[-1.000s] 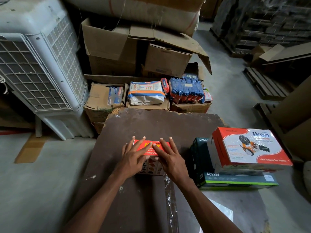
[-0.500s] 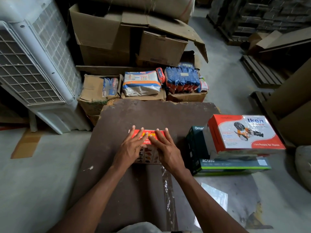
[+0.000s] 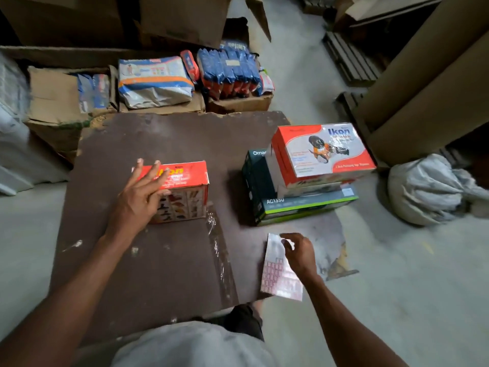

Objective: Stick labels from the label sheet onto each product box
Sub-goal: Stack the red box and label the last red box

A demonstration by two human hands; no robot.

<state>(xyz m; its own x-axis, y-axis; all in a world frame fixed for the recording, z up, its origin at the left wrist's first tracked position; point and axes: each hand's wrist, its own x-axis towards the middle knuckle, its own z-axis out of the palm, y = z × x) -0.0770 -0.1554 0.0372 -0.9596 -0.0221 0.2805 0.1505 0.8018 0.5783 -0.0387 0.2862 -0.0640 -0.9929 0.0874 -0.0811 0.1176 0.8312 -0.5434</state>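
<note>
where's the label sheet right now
In the head view the label sheet lies at the near right corner of the brown board, under the right hand, just in front of the stacked product boxes.

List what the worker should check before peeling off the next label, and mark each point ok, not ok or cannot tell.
1. Red box lies flat on the brown board: ok.
2. Left hand steadies the box: ok, fingers spread on its top.
3. Right hand has reached the label sheet: ok, fingertips at its upper edge.
4. A label is already lifted: cannot tell.
5. Labels remain on the sheet: ok, a grid shows.
6. The stack of boxes already bears labels: cannot tell.
</note>
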